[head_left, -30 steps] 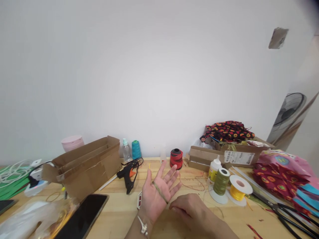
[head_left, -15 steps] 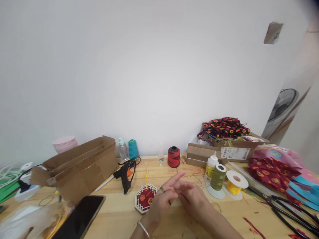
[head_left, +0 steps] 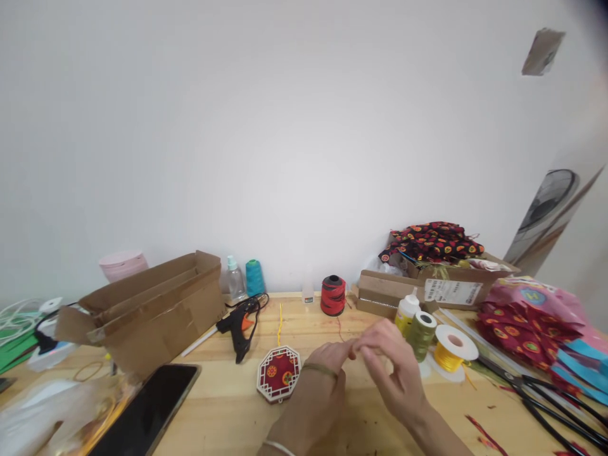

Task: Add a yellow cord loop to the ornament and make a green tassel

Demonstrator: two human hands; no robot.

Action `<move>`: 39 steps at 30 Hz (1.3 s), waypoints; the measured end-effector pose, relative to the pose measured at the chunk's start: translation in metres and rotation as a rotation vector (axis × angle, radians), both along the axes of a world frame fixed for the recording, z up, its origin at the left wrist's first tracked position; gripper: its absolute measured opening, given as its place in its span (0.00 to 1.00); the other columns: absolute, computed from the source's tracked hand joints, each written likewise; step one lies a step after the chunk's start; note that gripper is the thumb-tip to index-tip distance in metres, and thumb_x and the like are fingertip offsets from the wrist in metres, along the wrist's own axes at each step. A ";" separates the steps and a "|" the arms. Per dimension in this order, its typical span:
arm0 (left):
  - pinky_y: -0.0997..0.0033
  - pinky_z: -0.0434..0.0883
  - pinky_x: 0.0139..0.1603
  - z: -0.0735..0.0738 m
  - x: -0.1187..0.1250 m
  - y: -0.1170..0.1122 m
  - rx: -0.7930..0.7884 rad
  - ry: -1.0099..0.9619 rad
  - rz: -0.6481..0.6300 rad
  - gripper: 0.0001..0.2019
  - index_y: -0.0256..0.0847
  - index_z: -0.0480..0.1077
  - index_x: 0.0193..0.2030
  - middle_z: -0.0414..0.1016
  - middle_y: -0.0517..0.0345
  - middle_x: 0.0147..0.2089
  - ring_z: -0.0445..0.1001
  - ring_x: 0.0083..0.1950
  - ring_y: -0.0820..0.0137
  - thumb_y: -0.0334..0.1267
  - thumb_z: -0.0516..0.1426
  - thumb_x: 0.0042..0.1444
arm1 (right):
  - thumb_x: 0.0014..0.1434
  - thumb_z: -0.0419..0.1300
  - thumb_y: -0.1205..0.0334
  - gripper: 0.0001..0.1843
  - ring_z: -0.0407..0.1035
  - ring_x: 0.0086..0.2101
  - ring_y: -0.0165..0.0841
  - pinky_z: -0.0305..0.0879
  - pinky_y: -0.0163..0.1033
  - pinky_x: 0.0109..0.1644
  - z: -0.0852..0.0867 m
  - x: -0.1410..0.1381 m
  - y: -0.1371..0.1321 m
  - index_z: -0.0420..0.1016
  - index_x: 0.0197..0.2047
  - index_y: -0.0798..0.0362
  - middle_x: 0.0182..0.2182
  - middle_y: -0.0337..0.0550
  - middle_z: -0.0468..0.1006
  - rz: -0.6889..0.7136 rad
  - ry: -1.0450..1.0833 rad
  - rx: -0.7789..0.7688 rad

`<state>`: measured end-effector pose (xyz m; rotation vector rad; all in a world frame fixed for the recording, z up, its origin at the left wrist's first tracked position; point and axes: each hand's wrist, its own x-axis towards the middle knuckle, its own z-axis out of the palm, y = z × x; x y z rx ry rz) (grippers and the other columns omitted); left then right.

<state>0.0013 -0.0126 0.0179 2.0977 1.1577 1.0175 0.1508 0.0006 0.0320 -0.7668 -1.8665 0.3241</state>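
My left hand (head_left: pixel 323 386) is above the table, its back toward me and fingers curled. A band of olive-green thread (head_left: pixel 319 369) is wrapped across it near the fingers. Close against its fingertips is my right hand (head_left: pixel 392 367), with thumb and forefinger pinched together; whatever is between them is too small to make out. To the left of my hands lies an octagonal pendant (head_left: pixel 279 372) with a white lattice frame, red patterned fabric and a yellow cord (head_left: pixel 280 324). A spool of olive-green thread (head_left: pixel 422 335) stands just behind my right hand.
At the left are a cardboard box (head_left: pixel 156 316), a phone (head_left: pixel 149 411) and a black glue gun (head_left: pixel 242 326). A red thread spool (head_left: pixel 333 295) stands by the wall. Rightward are a glue bottle (head_left: pixel 406 311), a yellow cord spool (head_left: pixel 449 354), black scissors (head_left: pixel 532 389) and patterned fabric (head_left: pixel 527 323).
My left hand has turned its back toward me, and its extended fingers have curled down. My right hand has risen and moved right, its thumb and forefinger now pinched. The view has shifted slightly.
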 end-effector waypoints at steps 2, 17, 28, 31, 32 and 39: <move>0.66 0.59 0.44 0.001 0.000 0.002 0.010 0.015 0.009 0.20 0.45 0.65 0.48 0.70 0.54 0.41 0.64 0.42 0.63 0.27 0.46 0.48 | 0.51 0.53 0.65 0.03 0.61 0.30 0.33 0.53 0.40 0.35 0.001 -0.007 -0.006 0.66 0.28 0.52 0.25 0.40 0.69 0.085 -0.154 0.028; 0.68 0.56 0.48 0.001 -0.005 -0.001 -0.160 -0.148 0.085 0.21 0.46 0.67 0.45 0.72 0.58 0.39 0.65 0.44 0.66 0.26 0.43 0.48 | 0.48 0.55 0.61 0.08 0.57 0.27 0.30 0.56 0.35 0.32 0.001 0.000 0.008 0.62 0.22 0.53 0.23 0.38 0.61 0.285 0.643 -0.573; 0.66 0.57 0.48 -0.001 -0.004 0.002 -0.200 -0.222 0.082 0.19 0.42 0.68 0.44 0.71 0.56 0.39 0.64 0.45 0.64 0.28 0.45 0.48 | 0.51 0.55 0.59 0.09 0.61 0.29 0.32 0.58 0.36 0.33 -0.001 -0.003 0.004 0.66 0.22 0.54 0.24 0.40 0.65 0.280 0.265 -0.365; 0.67 0.57 0.48 0.003 -0.003 0.000 -0.219 -0.247 0.045 0.20 0.43 0.66 0.47 0.71 0.56 0.43 0.64 0.46 0.64 0.27 0.45 0.49 | 0.51 0.56 0.61 0.07 0.62 0.29 0.32 0.58 0.37 0.34 0.002 -0.009 0.002 0.68 0.24 0.54 0.24 0.40 0.69 0.200 0.117 -0.287; 0.68 0.58 0.47 0.004 -0.002 0.000 -0.228 -0.259 0.023 0.20 0.43 0.66 0.48 0.71 0.56 0.44 0.65 0.46 0.65 0.27 0.45 0.48 | 0.50 0.56 0.62 0.06 0.62 0.29 0.32 0.58 0.36 0.34 0.002 -0.011 0.001 0.68 0.25 0.54 0.25 0.40 0.70 0.209 0.084 -0.283; 0.70 0.58 0.49 -0.001 0.001 0.002 -0.290 -0.339 -0.028 0.28 0.42 0.63 0.51 0.69 0.57 0.47 0.64 0.46 0.67 0.22 0.47 0.40 | 0.44 0.57 0.75 0.07 0.66 0.31 0.30 0.59 0.36 0.38 -0.004 -0.022 0.000 0.70 0.22 0.53 0.27 0.38 0.74 0.229 0.011 -0.300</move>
